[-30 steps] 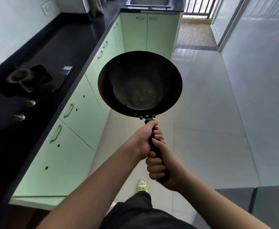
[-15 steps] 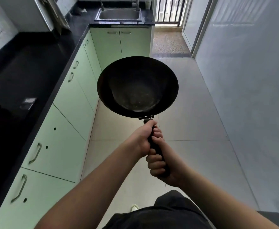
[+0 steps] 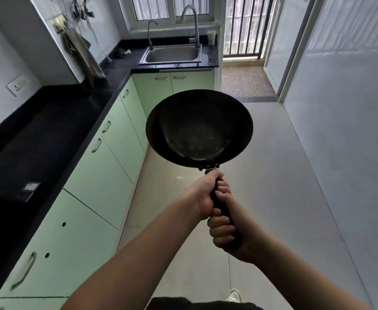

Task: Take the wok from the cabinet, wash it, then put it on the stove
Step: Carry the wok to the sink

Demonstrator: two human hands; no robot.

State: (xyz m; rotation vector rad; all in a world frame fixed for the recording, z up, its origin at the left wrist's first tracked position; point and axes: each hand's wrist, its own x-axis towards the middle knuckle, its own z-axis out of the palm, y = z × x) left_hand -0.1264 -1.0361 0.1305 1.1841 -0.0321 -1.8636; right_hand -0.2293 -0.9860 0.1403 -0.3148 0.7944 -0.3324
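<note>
A black round wok hangs in the air in front of me, over the tiled floor, its inside facing up. Both hands hold its black handle. My left hand grips the handle just below the rivets, close to the bowl. My right hand grips the lower end of the handle, fingers curled round it. The steel sink with its tall faucet lies ahead at the far end of the counter. The stove is out of the frame.
A black countertop runs along my left over pale green cabinets with metal handles. A cloth hangs at the wall near the sink. A white wall bounds the right. A barred doorway lies beyond the sink.
I have walked forward along the counter with the wok held in front. The stove has dropped out of view behind me, and the sink and faucet have come closer and into full view.
</note>
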